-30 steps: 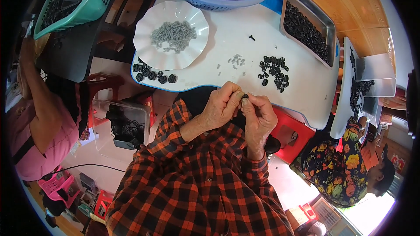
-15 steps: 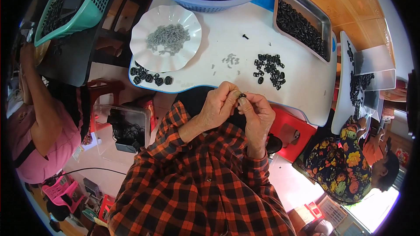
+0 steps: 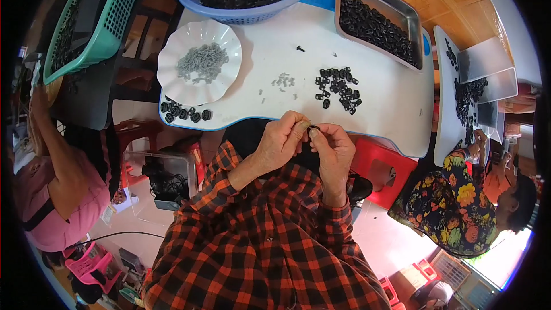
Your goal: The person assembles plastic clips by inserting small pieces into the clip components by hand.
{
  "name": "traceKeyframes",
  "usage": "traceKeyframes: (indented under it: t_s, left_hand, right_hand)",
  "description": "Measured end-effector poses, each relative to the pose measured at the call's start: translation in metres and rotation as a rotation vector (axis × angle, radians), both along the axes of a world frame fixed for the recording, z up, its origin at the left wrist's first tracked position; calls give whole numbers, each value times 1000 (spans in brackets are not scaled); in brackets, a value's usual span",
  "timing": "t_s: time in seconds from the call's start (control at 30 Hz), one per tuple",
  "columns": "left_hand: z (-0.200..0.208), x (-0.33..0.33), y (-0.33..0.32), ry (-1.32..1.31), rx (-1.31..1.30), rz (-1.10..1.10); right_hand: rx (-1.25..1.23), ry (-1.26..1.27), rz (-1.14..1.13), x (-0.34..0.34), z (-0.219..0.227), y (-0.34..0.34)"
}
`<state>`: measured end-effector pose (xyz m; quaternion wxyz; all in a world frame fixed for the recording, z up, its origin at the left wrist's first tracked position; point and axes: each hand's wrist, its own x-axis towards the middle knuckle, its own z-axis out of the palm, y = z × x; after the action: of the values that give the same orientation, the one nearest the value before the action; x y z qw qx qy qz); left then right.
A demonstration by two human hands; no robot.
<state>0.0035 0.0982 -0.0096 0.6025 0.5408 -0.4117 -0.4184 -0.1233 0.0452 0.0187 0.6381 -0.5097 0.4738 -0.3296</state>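
Note:
My left hand (image 3: pixel 282 139) and my right hand (image 3: pixel 333 150) meet just off the near edge of the white table, fingertips together. Between them is a small black plastic part (image 3: pixel 313 128), mostly covered by the fingers. Both hands are closed in a pinch; any smaller piece in the left fingertips cannot be made out. Beyond the hands lie a loose cluster of black parts (image 3: pixel 338 87) and a few small grey pieces (image 3: pixel 283 80). A white wavy-rimmed plate (image 3: pixel 172 46) holds a heap of the same grey pieces (image 3: pixel 204 63). More black parts (image 3: pixel 183 112) sit at the table's left corner.
A blue basket (image 3: pixel 252 16) and a metal tray (image 3: pixel 408 20) of black parts stand at the table's far side. A green basket (image 3: pixel 106 37) is at left. A red stool (image 3: pixel 387 169) stands under the table. People sit at either side, a pink top (image 3: pixel 66 195) and a flowered sleeve (image 3: pixel 456 186).
The view has shifted, so the table things appear further left. My hands stay together at the black part, with the fingers slightly rearranged around it.

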Motion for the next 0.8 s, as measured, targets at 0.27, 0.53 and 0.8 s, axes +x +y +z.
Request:
traceKeyframes:
  t_s: [0.27,0.53,0.8]
  left_hand:
    - [-8,1,-34,-632,-129,102]
    - [-7,-14,-65,-933,15,52]
    - [-11,-14,-65,-967,61,18]
  right_hand:
    - [-51,-30,-132,-24,-17,-8]
    - [-110,5,-187,-30,-8,-12]
    - [-157,-34,-208,-30,-9,-14]
